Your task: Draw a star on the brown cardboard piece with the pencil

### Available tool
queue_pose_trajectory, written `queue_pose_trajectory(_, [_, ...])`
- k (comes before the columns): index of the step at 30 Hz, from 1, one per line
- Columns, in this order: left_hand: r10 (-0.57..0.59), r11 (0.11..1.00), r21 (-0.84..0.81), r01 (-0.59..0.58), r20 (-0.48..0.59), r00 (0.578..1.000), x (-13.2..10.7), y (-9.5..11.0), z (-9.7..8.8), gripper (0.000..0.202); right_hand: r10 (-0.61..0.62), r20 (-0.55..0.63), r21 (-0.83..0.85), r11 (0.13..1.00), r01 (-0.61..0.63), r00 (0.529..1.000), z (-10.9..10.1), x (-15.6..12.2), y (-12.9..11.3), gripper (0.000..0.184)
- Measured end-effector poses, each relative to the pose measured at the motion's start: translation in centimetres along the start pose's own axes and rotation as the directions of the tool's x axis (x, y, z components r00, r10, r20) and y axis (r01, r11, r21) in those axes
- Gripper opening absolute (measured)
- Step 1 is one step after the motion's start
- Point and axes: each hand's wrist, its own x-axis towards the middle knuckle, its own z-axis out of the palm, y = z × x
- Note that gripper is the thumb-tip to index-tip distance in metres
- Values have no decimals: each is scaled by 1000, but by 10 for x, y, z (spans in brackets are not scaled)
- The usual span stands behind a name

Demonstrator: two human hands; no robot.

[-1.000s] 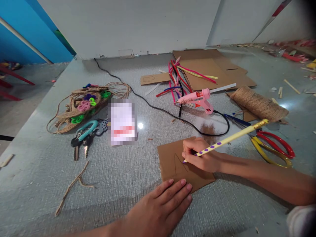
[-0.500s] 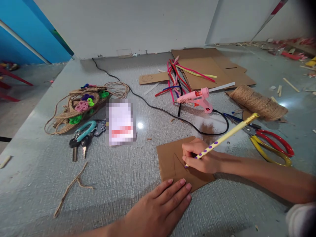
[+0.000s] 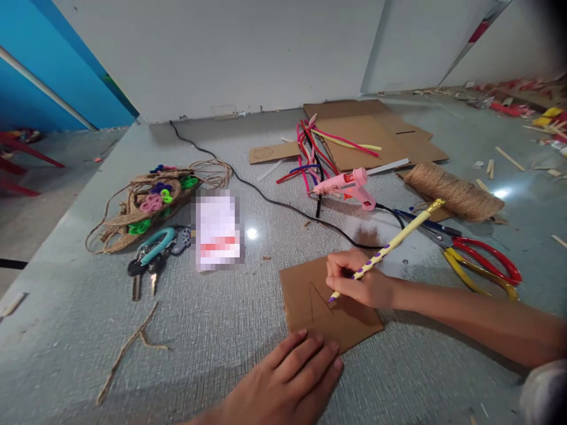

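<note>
A piece of brown cardboard [image 3: 299,307] lies flat on the table in front of me, with thin dark pencil lines meeting at a peak on it. My right hand [image 3: 361,280] is closed around a yellow pencil [image 3: 398,236] with purple dots and a gold end. The pencil slants down to the left, its tip at the drawn lines. Flat on the table's near side, my left hand [image 3: 292,378] has its fingers stretched out, the fingertips resting on the cardboard's lower edge.
Behind the cardboard lies a pink glue gun [image 3: 348,186] with a black cord [image 3: 274,198]. Scissors [image 3: 482,260] and a twine spool [image 3: 454,192] are at right. Pipe cleaners [image 3: 310,150] overlap larger cardboard [image 3: 358,136]. Keys [image 3: 144,274], a blurred white item [image 3: 217,230] and a twine bundle [image 3: 155,203] sit left.
A second slanting line now shows more fully on the cardboard, and the pencil tip sits beside it. The view has shifted slightly. My left hand stays at the lower edge.
</note>
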Motion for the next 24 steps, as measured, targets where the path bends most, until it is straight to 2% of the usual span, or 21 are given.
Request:
queue_pose_trajectory(6, [36, 996, 87, -32, -48, 998, -1, 1, -5, 35, 4, -2, -3, 1000, -4, 1000, -3, 7, 0, 29])
queue_pose_trajectory(12, [-38, 997, 60, 40, -33, 999, 0, 2, 1, 36, -85, -152, -112, 991, 68, 985, -12, 15, -8, 10])
queue_pose_trajectory(15, [-62, 996, 56, 65, -41, 997, -2, 2, 4, 37, -13, -169, -50, 999, 4, 986, -10, 9, -16, 7])
queue_pose_trajectory(19, [-95, 995, 37, 97, -43, 995, -4, 3, 5, 39, 154, -118, -3, 988, -155, 981, 2, -3, -22, 21])
queue_pose_trajectory(21, [-98, 995, 5, 98, -18, 995, -4, 3, 5, 41, 160, -111, -78, 983, -169, 981, 9, -7, -20, 27])
queue_pose_trajectory(24, [-98, 992, -70, 101, 46, 994, -4, 4, 2, 45, 97, -68, -218, 970, -110, 993, 14, -11, -12, 31])
